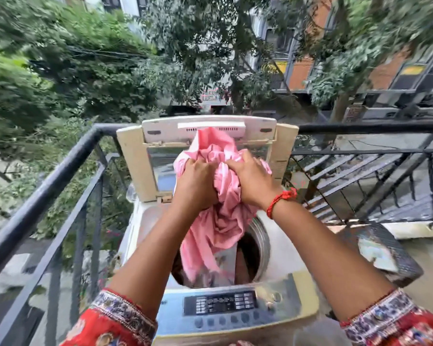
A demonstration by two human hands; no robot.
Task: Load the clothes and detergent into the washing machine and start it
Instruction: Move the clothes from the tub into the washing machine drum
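Note:
A white top-loading washing machine [293,248] stands in front of me with its lid [210,128] raised upright. A bunched pink cloth [218,226] hangs over the round drum opening [250,255], its lower end dipping inside among darker clothes. My left hand [195,186] grips the cloth's left side above the drum. My right hand [250,181], with a red thread on the wrist, grips its right side. The control panel [220,304] with buttons sits at the machine's near edge. No detergent is in view.
A black metal balcony railing [60,168] runs along the left and behind the machine. A dark woven basket [383,255] with something pale in it sits on the floor to the right. Trees and buildings lie beyond the railing.

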